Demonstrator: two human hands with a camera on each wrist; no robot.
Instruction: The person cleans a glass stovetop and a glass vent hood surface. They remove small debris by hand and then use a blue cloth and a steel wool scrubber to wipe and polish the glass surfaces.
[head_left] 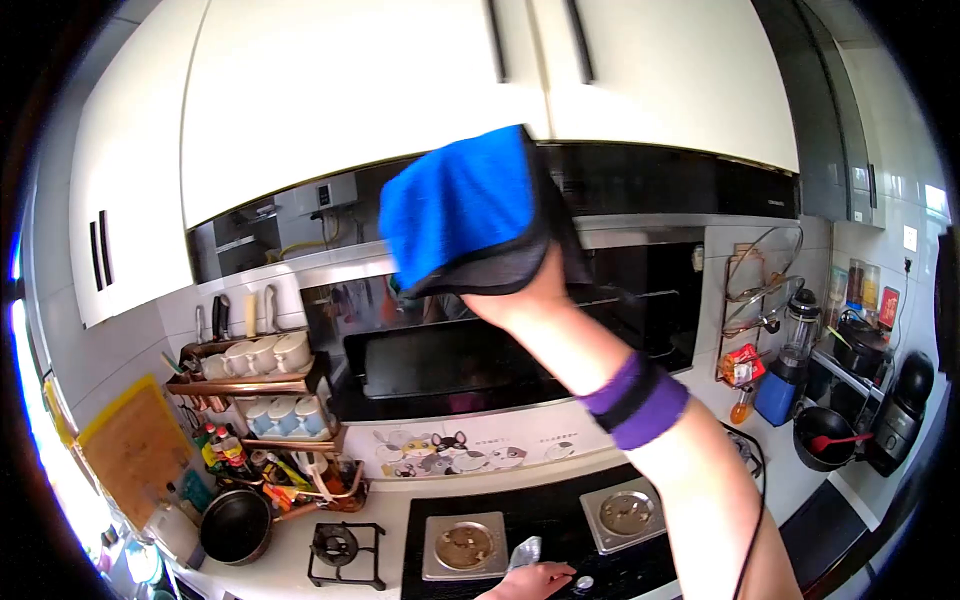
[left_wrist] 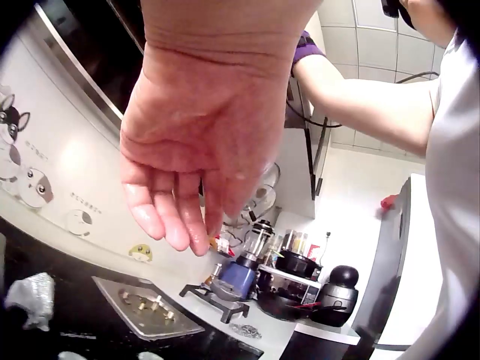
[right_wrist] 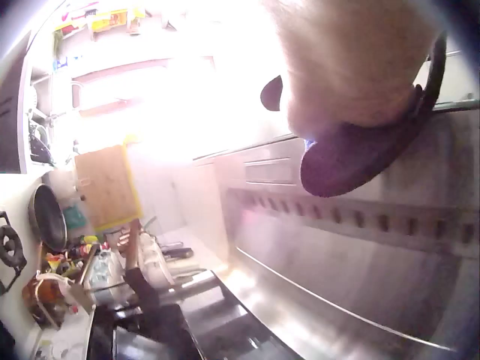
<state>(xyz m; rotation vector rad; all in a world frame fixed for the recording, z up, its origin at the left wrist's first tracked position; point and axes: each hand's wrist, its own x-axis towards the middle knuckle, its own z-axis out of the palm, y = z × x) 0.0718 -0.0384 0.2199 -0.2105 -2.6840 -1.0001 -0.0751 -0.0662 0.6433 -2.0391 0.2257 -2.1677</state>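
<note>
A blue cloth with a dark edge (head_left: 460, 205) hangs folded over the right hand (head_left: 525, 290), which grips it in front of the black range hood panel (head_left: 690, 180). In the right wrist view the hand (right_wrist: 352, 67) holds the dark side of the cloth (right_wrist: 349, 157) near the hood's metal underside (right_wrist: 352, 262). Low over the black cooktop (head_left: 550, 510), the left hand (head_left: 535, 580) is empty, beside a piece of crumpled foil (head_left: 525, 552). The left wrist view shows that hand (left_wrist: 202, 142) palm visible, fingers loosely bent and hanging.
White cabinets (head_left: 360, 90) span the top. Two metal burner trays (head_left: 465, 546) lie on the cooktop. A pan (head_left: 236, 525), a burner grate (head_left: 346, 555) and a shelf with jars (head_left: 250, 385) are at left. A blender (head_left: 785, 370) and a black pan (head_left: 825, 438) stand at right.
</note>
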